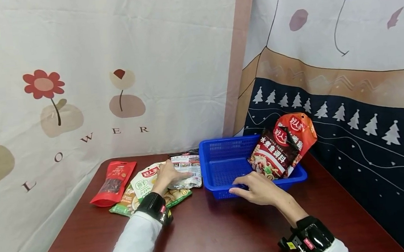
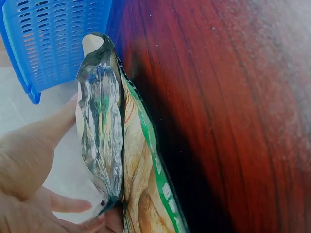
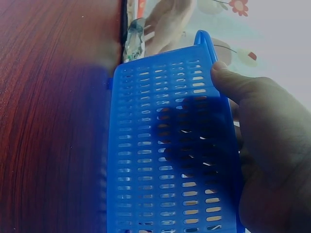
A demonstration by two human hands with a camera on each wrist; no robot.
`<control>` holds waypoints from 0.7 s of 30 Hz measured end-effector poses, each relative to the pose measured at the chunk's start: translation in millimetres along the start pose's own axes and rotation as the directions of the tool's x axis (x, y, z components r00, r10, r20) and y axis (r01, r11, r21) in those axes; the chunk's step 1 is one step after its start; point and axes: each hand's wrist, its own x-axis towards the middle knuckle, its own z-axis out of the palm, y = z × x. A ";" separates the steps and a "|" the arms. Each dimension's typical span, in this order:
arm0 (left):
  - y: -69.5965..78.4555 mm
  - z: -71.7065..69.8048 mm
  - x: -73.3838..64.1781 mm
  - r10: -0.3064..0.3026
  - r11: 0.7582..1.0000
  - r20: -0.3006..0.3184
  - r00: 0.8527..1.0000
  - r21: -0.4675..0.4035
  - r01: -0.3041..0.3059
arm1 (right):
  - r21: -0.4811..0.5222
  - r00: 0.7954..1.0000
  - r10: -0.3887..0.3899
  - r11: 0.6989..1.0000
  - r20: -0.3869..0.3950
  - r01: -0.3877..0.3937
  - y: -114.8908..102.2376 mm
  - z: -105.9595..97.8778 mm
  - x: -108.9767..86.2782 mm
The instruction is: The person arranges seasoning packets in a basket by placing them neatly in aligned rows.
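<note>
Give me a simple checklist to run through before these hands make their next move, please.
1. Blue basket held: ok; the right hand grips its near rim.
2. Left hand at a packet: ok; it touches the silver packet.
3. Left hand's hold firm enough to lift: cannot tell.
4. Silver packet inside the basket: not ok; it is outside, just left of it in the head view.
5. Packets in the basket below its rim: not ok; the brown packet and orange packet stick up above it.

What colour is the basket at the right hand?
Blue; the basket shows best in the head view.
</note>
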 end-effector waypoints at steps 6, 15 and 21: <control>-5.3 2.4 11.0 -0.019 1.000 0.003 1.000 0.013 0.019 | -0.004 1.000 0.002 1.000 0.000 -0.002 -0.3 -0.5 0.2; -20.8 7.5 28.2 -0.016 0.962 0.017 1.000 -0.271 0.020 | -0.003 1.000 0.002 1.000 -0.001 -0.002 0.4 -0.7 0.2; 0.8 -8.8 -7.6 -0.023 0.899 0.020 1.000 -0.438 0.030 | 0.006 1.000 -0.001 1.000 0.001 0.001 1.6 0.1 0.7</control>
